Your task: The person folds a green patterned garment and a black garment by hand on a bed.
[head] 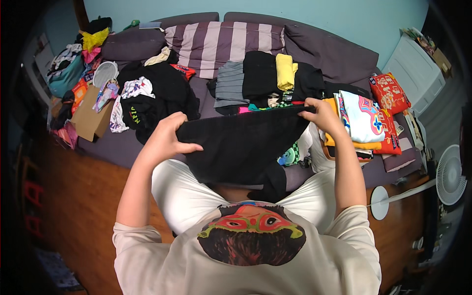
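Note:
A black garment [236, 143] is stretched between my two hands above my lap, its upper edge nearly straight. My left hand [171, 134] grips its left end, the thumb lying across the front of the cloth. At the other end my right hand [320, 113] pinches the upper corner. The lower part hangs down between my knees, and its full shape is hidden in folds. Just beyond it on the sofa lie a folded grey garment [230, 84], a folded black garment [260, 73] and a rolled yellow cloth [285, 72].
A heap of black clothes [166, 94] covers the sofa's left part. To the right, folded shirts [363, 118] are stacked beside red snack bags [389, 94]. A cardboard box [90, 118] stands at far left. A white fan [451, 175] is at the right. A striped cushion [226, 44] leans behind.

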A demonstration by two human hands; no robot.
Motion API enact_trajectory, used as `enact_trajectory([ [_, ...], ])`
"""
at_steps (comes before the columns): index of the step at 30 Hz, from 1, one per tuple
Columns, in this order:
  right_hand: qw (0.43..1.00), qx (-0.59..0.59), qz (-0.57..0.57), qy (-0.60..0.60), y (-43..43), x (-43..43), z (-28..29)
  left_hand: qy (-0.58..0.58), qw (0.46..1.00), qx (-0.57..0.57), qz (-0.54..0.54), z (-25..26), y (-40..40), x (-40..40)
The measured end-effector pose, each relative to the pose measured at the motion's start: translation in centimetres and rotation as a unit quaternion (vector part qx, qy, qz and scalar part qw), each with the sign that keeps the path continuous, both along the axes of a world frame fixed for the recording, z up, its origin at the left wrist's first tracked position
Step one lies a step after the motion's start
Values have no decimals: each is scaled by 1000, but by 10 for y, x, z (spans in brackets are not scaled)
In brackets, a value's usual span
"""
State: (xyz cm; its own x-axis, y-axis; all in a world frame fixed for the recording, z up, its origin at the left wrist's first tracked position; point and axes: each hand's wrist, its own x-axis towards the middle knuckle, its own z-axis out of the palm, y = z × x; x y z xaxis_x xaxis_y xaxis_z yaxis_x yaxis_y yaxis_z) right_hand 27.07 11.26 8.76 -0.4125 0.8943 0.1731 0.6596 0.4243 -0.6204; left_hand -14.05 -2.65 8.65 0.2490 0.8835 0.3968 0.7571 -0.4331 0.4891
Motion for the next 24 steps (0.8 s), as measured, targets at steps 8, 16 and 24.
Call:
enact_trajectory([
  [8,988,-76,28,131,3,12,4,-435,890,-120,-64,-15,35,-17],
  [16,976,-199,42,84,-12,0,29,-526,830,-155,-105,10,44,-3],
  [24,976,-78,1,201,23,-11,18,-30,981,38,190,-9,77,-11],
])
